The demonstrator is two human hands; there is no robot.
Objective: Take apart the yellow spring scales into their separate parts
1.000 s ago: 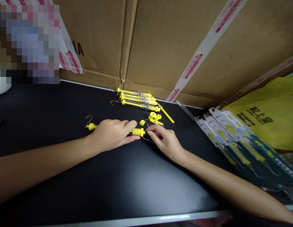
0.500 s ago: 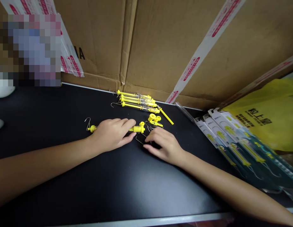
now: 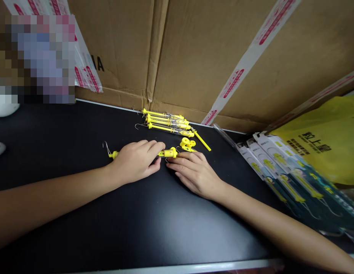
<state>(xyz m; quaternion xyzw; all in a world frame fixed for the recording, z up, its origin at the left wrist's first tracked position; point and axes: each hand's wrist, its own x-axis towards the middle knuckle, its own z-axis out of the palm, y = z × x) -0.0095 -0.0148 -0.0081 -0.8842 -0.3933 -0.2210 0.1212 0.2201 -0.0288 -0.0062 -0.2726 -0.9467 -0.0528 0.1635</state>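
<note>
Hands meet on the black table (image 3: 80, 213); left hand (image 3: 135, 161) lies closed over a yellow spring scale (image 3: 165, 153), pinning it flat; right hand (image 3: 195, 172) rests open beside its yellow end, fingers touching; finished scales (image 3: 167, 122) lie behind near cardboard boxes (image 3: 194, 53).

A slim yellow spring scale (image 3: 165, 153) lies flat on the black desk (image 3: 137, 220), lengthwise left to right, around the middle and nearer the far edge. A wire hook (image 3: 106, 146) juts from its left end; its middle, probably a clear tube, is hidden.
</note>
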